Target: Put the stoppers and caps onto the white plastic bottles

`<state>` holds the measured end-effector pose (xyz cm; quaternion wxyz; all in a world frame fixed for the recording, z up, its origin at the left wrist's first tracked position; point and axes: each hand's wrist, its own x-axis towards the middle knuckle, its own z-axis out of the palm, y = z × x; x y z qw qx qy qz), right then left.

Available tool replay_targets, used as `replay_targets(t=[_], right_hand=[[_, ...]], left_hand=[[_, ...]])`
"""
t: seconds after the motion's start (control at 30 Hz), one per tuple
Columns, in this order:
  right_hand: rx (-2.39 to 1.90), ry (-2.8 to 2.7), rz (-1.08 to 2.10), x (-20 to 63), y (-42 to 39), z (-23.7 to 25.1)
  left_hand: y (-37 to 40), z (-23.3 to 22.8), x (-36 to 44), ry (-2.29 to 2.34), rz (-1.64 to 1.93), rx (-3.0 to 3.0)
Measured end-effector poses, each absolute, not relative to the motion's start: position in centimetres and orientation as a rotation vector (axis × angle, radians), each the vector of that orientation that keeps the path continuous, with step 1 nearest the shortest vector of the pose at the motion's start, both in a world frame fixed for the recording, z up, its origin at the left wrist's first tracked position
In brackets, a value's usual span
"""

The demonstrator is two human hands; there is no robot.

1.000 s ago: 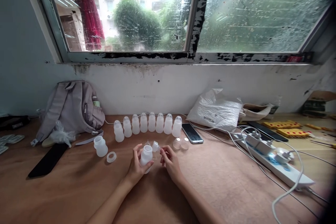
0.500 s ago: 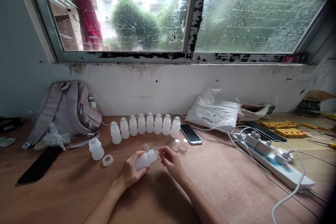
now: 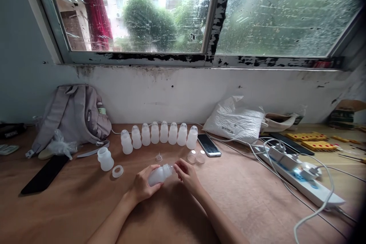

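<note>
My left hand (image 3: 142,185) grips a small translucent white bottle (image 3: 159,174), tipped on its side with the neck pointing right. My right hand (image 3: 186,175) pinches the cap end at the bottle's neck. Just beyond the hands lies a small clear nipple piece (image 3: 159,157) and two clear round caps (image 3: 196,156). Behind them stands a curved row of several capped white bottles (image 3: 159,134). To the left sit an open white bottle (image 3: 105,159) and a white ring (image 3: 117,171).
A grey backpack (image 3: 73,116) leans on the wall at left, a black flat object (image 3: 42,176) before it. A phone (image 3: 209,145), a white plastic bag (image 3: 234,120), a power strip (image 3: 297,175) with cables and yellow blocks (image 3: 310,140) lie right on the wooden table (image 3: 251,206).
The bottle went from upright to lying sideways in my left hand, and my right hand brought the cap piece onto its neck. The view shifted slightly.
</note>
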<state>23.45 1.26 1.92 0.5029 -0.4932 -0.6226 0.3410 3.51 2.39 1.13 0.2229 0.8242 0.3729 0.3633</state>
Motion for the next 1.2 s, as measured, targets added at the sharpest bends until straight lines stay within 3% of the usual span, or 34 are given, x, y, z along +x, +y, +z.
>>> replay_targets(t=[0.27, 0.57, 0.73, 0.9, 1.2], right_hand=[[-1.247, -1.532, 0.751, 23.7, 1.8, 1.3], [-0.878, -1.352, 1.332, 22.9, 0.1, 3.9], [-1.046, -1.255, 1.149, 21.5, -0.4, 3.5], [-0.847, -1.229, 1.328, 21.1, -0.8, 3.8], [-0.919, -1.145, 1.297, 21.1, -0.2, 2.7]], left_hand=[[1.9, 1.9, 3.6, 0.923, 0.942, 2.276], [1.6, 1.8, 4.8, 0.76, 0.869, 1.499], [1.2, 2.1, 5.6, 0.696, 0.902, 1.376], [1.2, 2.3, 5.8, 0.59, 0.866, 1.164], [1.0, 1.3, 6.2, 1.02, 1.097, 1.789]])
